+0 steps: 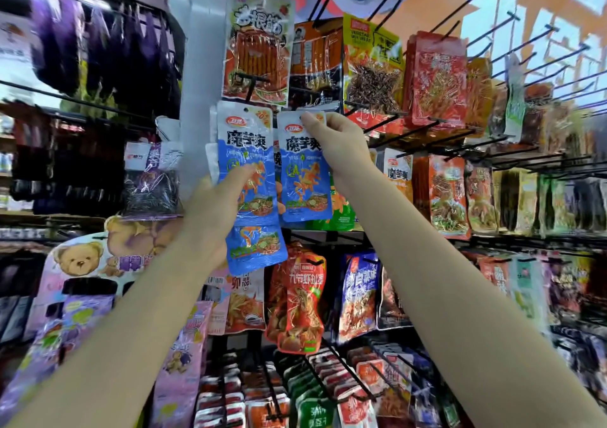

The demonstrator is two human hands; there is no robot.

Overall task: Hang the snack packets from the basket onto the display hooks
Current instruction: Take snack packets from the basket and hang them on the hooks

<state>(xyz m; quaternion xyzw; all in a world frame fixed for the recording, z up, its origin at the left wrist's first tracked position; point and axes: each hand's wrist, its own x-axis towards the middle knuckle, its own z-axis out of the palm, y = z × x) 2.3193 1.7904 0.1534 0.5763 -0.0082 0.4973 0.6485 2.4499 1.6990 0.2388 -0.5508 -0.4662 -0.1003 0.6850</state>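
Observation:
My right hand (331, 138) pinches the white top edge of a blue-and-white snack packet (303, 178), held up against the display rack just under a black hook (308, 94). My left hand (220, 207) grips a small stack of the same blue packets (246, 151); one packet (256, 250) hangs lower than the others. Thumb and fingers wrap the stack's lower half. The two blue packets sit side by side, nearly touching. No basket is in view.
Black wire hooks (423, 128) stick out toward me across the rack, many loaded with red and orange snack packets (437, 79). An orange packet (259, 53) hangs above the blue ones. Purple bear-print packets (78, 322) fill the lower left.

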